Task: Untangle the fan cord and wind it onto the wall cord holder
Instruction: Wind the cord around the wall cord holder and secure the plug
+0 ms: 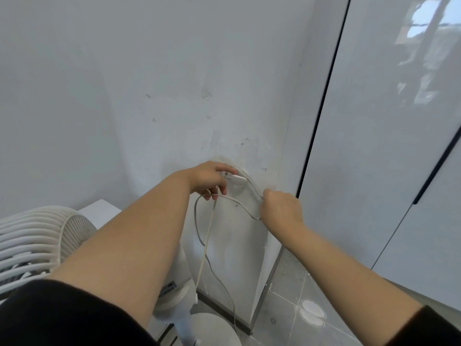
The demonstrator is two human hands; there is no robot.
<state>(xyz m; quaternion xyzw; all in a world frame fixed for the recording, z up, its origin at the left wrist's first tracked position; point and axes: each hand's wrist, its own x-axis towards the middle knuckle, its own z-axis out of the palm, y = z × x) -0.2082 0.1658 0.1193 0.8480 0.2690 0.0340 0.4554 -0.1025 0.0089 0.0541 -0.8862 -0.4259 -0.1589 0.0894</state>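
The left hand (208, 179) is pressing against the holder (238, 180) on the wall (149, 96), its lower fingers curling round the cord (237, 202). The right hand (282, 208), closed in a fist, is gripping the cord just right of the holder. Between the hands the cord is sagging in a loop, and two strands are hanging towards the floor (287, 295) beside the fan (37, 240).

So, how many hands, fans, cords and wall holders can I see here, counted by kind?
hands: 2, the left hand and the right hand, both holding the cord
fan: 1
cord: 1
wall holder: 1
total: 5
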